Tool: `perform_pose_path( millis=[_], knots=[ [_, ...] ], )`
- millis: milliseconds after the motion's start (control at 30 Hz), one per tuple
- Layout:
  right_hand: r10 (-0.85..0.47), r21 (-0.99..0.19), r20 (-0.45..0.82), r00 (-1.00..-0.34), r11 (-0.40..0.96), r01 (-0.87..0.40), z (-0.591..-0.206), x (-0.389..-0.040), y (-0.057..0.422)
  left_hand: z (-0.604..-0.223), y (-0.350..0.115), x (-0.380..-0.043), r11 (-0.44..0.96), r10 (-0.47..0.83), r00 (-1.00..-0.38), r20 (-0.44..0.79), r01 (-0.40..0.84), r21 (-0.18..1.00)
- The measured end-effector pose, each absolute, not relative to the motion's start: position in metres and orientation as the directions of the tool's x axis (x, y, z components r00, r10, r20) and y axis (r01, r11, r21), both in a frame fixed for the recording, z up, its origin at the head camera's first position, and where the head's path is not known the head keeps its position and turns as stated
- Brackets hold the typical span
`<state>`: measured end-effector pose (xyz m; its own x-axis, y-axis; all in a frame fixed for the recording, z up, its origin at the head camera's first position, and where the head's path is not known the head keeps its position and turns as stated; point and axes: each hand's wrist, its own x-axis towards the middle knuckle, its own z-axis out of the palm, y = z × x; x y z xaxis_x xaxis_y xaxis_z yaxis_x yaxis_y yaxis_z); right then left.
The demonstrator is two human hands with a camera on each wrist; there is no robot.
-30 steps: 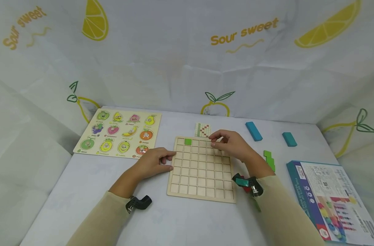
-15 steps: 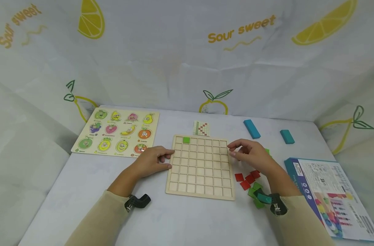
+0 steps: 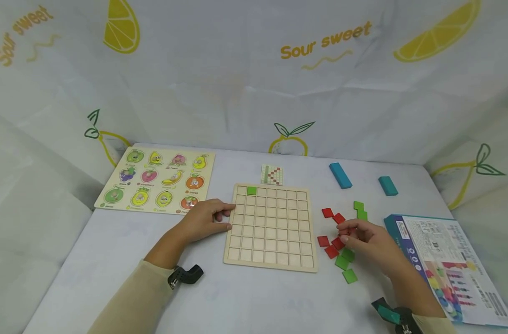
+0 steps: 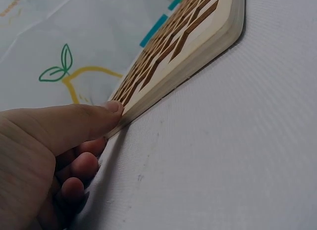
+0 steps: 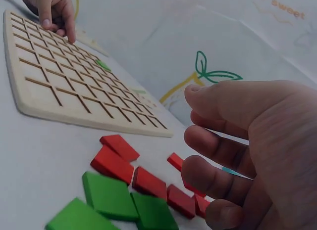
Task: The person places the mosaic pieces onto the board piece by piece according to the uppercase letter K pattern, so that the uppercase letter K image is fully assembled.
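A light wooden grid board [image 3: 272, 222] lies flat in the middle of the table, one green square tile [image 3: 251, 190] in its far row. My left hand [image 3: 205, 218] rests at the board's left edge, index finger and thumb tips touching it; in the left wrist view the thumb [image 4: 89, 121] lies against the rim. To the right of the board, my right hand [image 3: 372, 243] hovers over loose red tiles [image 3: 331, 252] and green tiles [image 3: 350, 276]. In the right wrist view its fingers are loosely curled, with nothing seen between them. The hand hides some tiles.
A small printed pattern card [image 3: 272, 175] lies behind the board. At the far left is a fruit puzzle board [image 3: 159, 180]. Two blue blocks [image 3: 340, 176] lie at the back right, and a printed box [image 3: 450, 269] lies at the right.
My right hand has moved from the board's far right corner, rightward and toward me, to over the loose tiles. My left hand has stayed at the board's edge.
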<state>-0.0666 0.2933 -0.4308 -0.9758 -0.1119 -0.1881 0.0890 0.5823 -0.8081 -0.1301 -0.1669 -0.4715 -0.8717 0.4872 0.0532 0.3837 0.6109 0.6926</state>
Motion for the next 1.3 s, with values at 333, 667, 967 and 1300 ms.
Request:
perform_pose_path(
  millis=[333,667,967,1300],
  knots=[
    [-0.032,-0.725,-0.341,-0.939,0.646,0.241,-0.438,-0.023,0.318,-0.468,-0.166,-0.130,0.600,0.496,-0.866,0.063,0.394,0.696],
    [0.011,-0.675,-0.414,-0.910,0.667,0.315,-0.446,0.005,0.322,-0.468,-0.163,-0.131,0.591,0.500,-0.863,0.068,0.398,0.702],
    [-0.010,-0.659,-0.395,-0.919,0.700,0.275,-0.448,0.003,0.317,-0.468,-0.165,-0.129,0.594,0.483,-0.873,0.060,0.378,0.710],
    [-0.049,-0.609,-0.283,-0.958,0.781,0.139,-0.454,0.002,0.313,-0.468,-0.166,-0.126,0.604,0.470,-0.882,0.043,0.357,0.713]
  ],
)
